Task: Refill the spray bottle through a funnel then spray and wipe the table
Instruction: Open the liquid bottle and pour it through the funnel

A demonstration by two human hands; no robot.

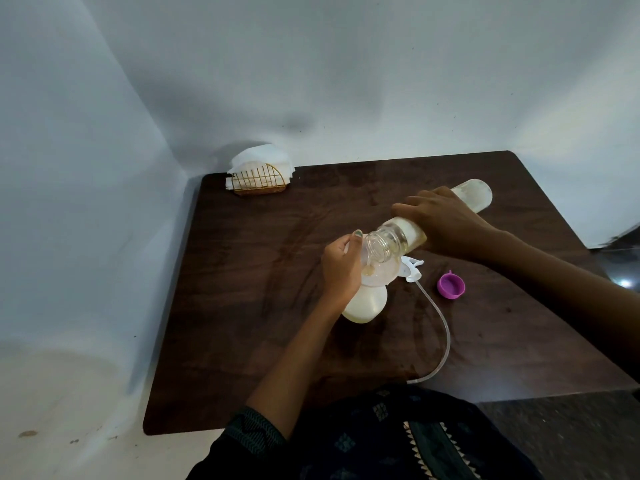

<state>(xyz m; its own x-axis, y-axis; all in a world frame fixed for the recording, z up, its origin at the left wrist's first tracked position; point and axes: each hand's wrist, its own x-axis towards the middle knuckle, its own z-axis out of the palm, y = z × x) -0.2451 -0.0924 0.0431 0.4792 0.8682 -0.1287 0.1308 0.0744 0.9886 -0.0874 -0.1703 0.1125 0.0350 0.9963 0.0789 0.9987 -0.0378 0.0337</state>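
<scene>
Our right hand (446,223) grips the tilted bottle (415,233); our left hand (341,268) grips the funnel (375,275). Too much tilt could overflow it onto the desk (277,341).

No readable text, label, brand or number shows on anything here
</scene>
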